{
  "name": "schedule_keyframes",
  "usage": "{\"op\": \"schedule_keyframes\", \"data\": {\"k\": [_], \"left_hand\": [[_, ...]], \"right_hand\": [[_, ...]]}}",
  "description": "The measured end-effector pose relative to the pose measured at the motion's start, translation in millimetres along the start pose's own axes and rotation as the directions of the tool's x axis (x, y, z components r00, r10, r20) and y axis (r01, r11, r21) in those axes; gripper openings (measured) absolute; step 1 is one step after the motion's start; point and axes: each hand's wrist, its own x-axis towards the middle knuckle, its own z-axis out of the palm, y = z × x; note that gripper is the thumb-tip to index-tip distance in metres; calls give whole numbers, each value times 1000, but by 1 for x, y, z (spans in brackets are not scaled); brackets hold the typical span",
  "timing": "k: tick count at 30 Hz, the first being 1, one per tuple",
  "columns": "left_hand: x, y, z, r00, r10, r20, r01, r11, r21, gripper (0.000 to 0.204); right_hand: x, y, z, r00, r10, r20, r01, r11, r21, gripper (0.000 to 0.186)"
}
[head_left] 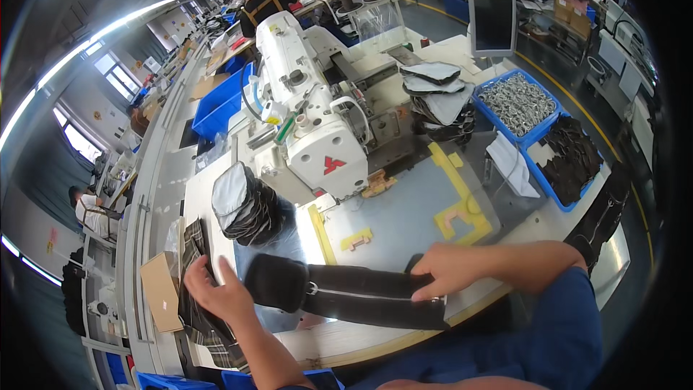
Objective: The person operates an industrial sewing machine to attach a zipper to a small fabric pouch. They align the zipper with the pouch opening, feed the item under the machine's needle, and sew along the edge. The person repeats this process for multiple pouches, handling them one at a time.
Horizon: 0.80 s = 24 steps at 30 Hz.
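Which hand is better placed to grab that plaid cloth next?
Probably the left hand: it looks empty, spread open close to the plaid cloth, while the right hand is farther away, holding the black piece.

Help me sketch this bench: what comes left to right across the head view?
Brown cardboard piece, left hand, black zippered piece, right hand, blue tray of metal pieces, blue tray of dark pieces.
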Motion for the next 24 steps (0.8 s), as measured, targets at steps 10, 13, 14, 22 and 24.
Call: {"op": "schedule_keyframes", "data": {"k": [10, 13, 14, 22, 24], "left_hand": [[-33, 165, 44, -421, 725, 545, 287, 676, -679, 34], [-20, 170, 36, -158, 820, 551, 338, 569, -750, 31], [-14, 176, 29, -7, 838, 545, 410, 500, -763, 24], [13, 192, 11, 613, 498, 613, 656, 111, -746, 21], [14, 192, 14, 656, 436, 616, 660, 64, -748, 26]], "right_hand": [[-12, -19, -26, 909, -399, -123, 394, 722, 569, 50], [-13, -7, -18, 830, -386, -403, 510, 230, 829, 72], [-6, -13, -19, 783, -453, -426, 556, 204, 806, 76], [19, -8, 3, 832, -515, -205, 553, 744, 376, 45], [18, -9, 4, 852, -492, -180, 524, 791, 317, 44]]}}
